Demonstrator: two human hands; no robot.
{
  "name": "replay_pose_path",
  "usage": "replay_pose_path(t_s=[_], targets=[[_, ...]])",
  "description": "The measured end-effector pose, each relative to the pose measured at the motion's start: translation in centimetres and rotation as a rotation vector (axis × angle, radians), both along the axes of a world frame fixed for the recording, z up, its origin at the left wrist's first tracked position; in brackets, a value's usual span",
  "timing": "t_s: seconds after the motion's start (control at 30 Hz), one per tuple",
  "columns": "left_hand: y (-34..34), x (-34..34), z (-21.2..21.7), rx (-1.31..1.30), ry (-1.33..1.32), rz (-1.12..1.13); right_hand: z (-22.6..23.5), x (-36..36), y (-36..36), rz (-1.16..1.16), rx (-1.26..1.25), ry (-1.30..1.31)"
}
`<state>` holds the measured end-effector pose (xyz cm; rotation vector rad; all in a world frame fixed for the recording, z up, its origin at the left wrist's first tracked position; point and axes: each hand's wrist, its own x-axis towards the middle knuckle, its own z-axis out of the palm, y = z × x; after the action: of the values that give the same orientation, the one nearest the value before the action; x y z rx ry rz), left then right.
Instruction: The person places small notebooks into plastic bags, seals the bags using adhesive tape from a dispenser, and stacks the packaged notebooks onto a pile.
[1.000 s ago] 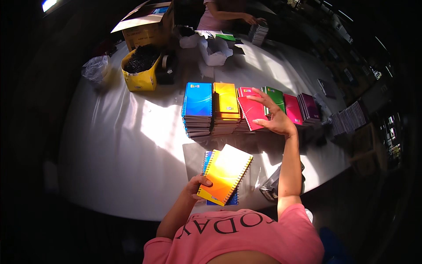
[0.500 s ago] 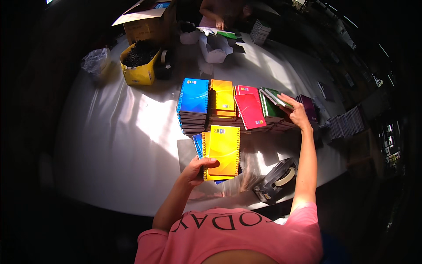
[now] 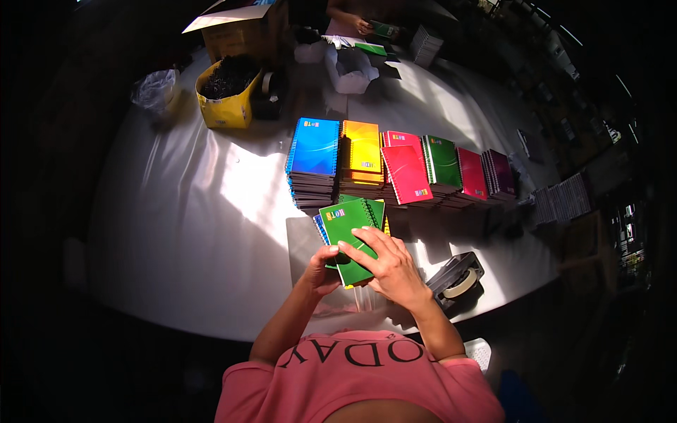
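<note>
I hold a small stack of spiral notebooks in front of my chest, with a green notebook [image 3: 347, 227] on top and blue and yellow covers showing under it. My left hand [image 3: 321, 271] grips the stack's near left edge from below. My right hand [image 3: 384, 264] lies flat on the green cover with fingers spread. Beyond them, a row of notebook piles stands on the white table [image 3: 176, 233]: blue [image 3: 314, 151], orange [image 3: 363, 151], red [image 3: 405, 173], green [image 3: 443, 163], pink [image 3: 471, 173] and purple [image 3: 501, 173].
A black tape dispenser [image 3: 458, 278] sits just right of my right hand. At the far end stand a yellow box [image 3: 227, 95] of dark items, a cardboard carton [image 3: 243, 28] and a clear bag [image 3: 155, 88]. Another person's hands [image 3: 363, 27] hold a green notebook there.
My right hand came back from the green pile at the right with a green notebook and laid it on the yellow-topped stack in my left hand.
</note>
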<state>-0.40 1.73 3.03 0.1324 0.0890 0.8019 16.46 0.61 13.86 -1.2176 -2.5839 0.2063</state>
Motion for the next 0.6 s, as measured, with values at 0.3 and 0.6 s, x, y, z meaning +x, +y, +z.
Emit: replay_pose_path(t_s=[0.3, 0.6], targets=[[-0.3, 1.8, 2.6, 0.081, 0.323, 0.135, 0.6, 3.1, -0.1, -0.04, -0.157, 0.147], [-0.2, 1.3, 0.8, 0.018, 0.334, 0.187, 3.5, 10.6, 3.6, -0.424, 0.054, -0.026]])
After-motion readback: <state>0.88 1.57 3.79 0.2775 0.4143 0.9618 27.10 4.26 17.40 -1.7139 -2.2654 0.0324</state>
